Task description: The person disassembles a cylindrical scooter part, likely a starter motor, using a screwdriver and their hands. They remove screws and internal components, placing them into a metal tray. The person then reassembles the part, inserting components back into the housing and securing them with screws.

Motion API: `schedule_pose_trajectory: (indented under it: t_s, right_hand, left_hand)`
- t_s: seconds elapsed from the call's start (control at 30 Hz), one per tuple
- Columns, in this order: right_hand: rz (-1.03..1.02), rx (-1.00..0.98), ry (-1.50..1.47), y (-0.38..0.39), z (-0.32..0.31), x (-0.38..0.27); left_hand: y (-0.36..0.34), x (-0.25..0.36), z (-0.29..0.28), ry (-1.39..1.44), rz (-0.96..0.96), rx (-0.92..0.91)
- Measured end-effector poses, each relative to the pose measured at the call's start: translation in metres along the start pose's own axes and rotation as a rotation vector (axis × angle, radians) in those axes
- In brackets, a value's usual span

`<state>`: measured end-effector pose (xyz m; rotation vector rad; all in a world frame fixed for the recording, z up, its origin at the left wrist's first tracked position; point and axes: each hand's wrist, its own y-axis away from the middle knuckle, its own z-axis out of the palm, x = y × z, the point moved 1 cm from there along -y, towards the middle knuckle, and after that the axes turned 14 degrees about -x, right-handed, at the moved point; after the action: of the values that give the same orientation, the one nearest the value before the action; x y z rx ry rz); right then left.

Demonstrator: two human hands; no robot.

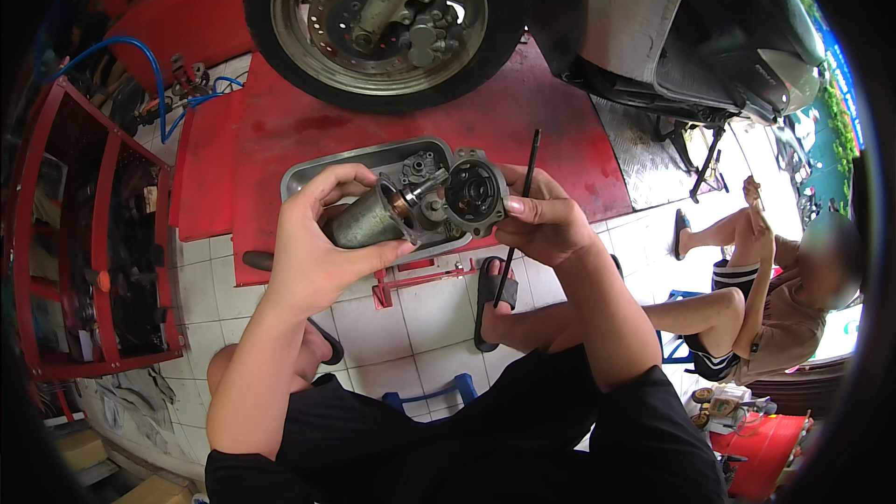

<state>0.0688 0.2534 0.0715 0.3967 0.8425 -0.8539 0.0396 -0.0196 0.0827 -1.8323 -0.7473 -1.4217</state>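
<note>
While the person sits bent over the red platform [569,154], both hands are busy with a small motor-like unit in two parts, held just above the metal tray [327,166]. The left hand [313,235] is clamped round a metal cylinder [364,222], thumb at its 4 o'clock side, fingers curled over the top; from its mouth a silvery shaft [426,189] points toward 2 o'clock, with a copper-coloured winding [399,204] at its root. Between 2 and 3 o'clock of the cylinder, the right hand [553,224] pinches a round end cover [474,192] by its edge, thumb on the near face, the dark hollow turned up; the fingers behind it are hidden. A thin black rod [532,163] is caught across that same hand, tipped from about 12 toward 6 o'clock. I can't tell whether the shaft's tip touches the cover. To my mind, good handling here means gripping the cylinder firmly so the shaft can't slide out, keeping both pieces over the tray to catch anything loose, and laying the rod aside so the right fingers can steady the cover squarely
</note>
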Motion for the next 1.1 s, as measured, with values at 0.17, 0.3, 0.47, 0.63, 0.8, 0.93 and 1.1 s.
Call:
schedule_pose_trajectory:
  t_s: [0.17,0.3,0.47,0.63,0.8,0.93,1.1]
  right_hand:
    - [-0.035,0.086,0.067,0.01,-0.001,-0.006]
    - [-0.025,0.125,0.171,0.013,0.002,-0.004]
    - [0.059,0.15,0.339,0.016,0.0,-0.005]
    - [0.161,0.235,0.592,0.005,0.014,-0.011]
    - [0.17,0.222,0.633,0.005,0.015,-0.001]
    - [0.122,0.155,0.539,0.003,0.009,-0.001]
    - [0.059,0.094,0.337,0.005,0.0,0.005]
  left_hand:
    - [-0.013,0.002,0.015,0.063,-0.068,-0.049]
    - [-0.02,0.007,0.021,0.03,-0.087,-0.092]
    - [-0.02,0.006,0.023,-0.05,-0.128,-0.131]
    - [-0.018,0.002,0.017,-0.017,-0.172,-0.116]
    - [-0.01,-0.006,0.015,-0.008,-0.159,-0.126]
    - [-0.009,-0.005,0.01,-0.121,-0.139,-0.15]
    - [-0.008,0.007,0.009,-0.114,-0.165,-0.136]
